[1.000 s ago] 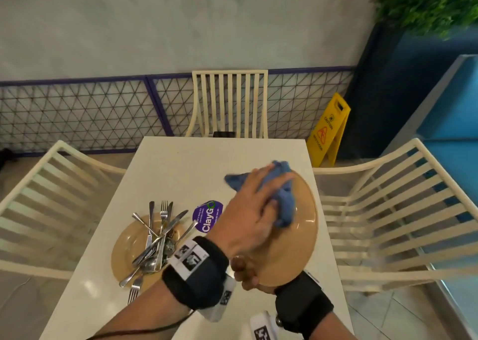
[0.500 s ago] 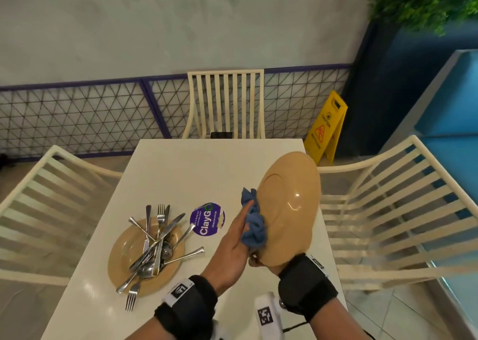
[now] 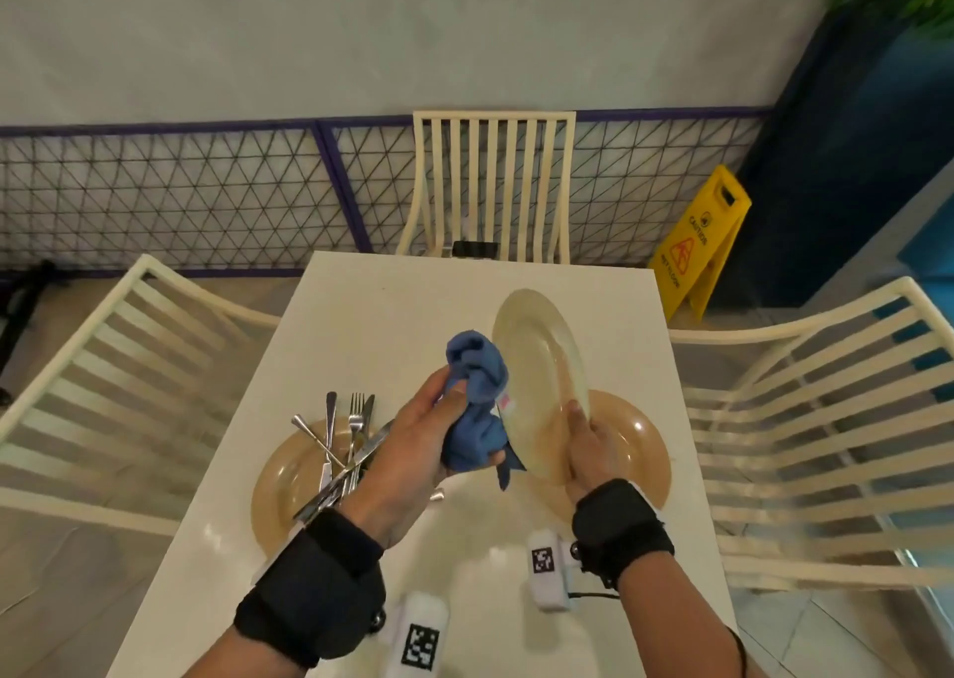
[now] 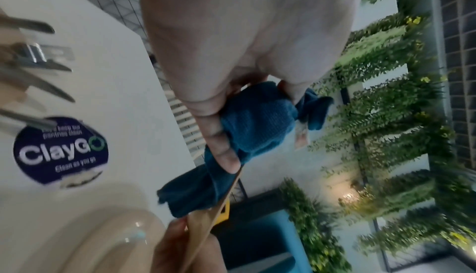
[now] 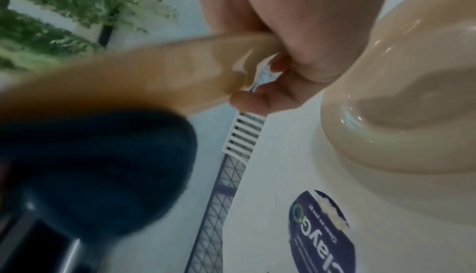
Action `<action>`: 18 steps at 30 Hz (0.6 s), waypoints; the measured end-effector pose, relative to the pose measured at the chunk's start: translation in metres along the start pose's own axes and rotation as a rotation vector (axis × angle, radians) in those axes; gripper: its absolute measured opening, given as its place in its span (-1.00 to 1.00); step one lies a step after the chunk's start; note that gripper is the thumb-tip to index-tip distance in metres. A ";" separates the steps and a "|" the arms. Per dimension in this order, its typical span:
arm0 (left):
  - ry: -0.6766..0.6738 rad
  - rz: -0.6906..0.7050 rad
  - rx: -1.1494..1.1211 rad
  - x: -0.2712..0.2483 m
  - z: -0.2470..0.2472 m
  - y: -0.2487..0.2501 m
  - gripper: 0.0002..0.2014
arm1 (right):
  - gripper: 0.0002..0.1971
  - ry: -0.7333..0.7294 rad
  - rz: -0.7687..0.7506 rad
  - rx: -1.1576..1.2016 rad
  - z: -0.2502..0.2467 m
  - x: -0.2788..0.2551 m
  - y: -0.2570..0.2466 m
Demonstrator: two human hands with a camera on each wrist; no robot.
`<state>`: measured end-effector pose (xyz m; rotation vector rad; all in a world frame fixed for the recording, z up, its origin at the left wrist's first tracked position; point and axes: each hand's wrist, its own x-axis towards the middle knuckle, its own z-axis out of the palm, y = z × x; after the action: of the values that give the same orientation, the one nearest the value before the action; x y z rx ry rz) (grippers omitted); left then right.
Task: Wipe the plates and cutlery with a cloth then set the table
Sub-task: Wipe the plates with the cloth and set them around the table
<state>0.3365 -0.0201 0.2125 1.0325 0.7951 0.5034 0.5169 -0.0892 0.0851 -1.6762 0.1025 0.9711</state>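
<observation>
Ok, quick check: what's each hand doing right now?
Left hand: fingers curled round the blue cloth, held against the raised plate.
Right hand: gripping that plate by its lower rim, tilted on edge.

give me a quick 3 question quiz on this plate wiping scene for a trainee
1. True or false: the right hand grips the raised plate by its rim.
2. The left hand holds: A) a fork B) the blue cloth C) nothing
3. Where does the cutlery lie?

Key:
1. True
2. B
3. Piled on the plate on the left side of the table
</observation>
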 end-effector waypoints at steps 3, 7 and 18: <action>0.112 0.027 0.006 0.013 -0.033 0.005 -0.64 | -0.61 -0.028 0.046 0.152 0.010 0.006 -0.011; 0.235 0.026 0.069 0.030 -0.083 0.004 -0.70 | -0.62 -0.020 0.087 0.191 0.031 0.031 -0.012; 0.304 -0.042 0.082 0.058 -0.170 -0.007 -0.64 | -0.72 0.018 0.180 0.185 0.108 0.123 -0.005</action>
<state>0.2398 0.1129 0.1389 1.0257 1.1124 0.6038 0.5415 0.0535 0.0087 -1.5239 0.3499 1.0477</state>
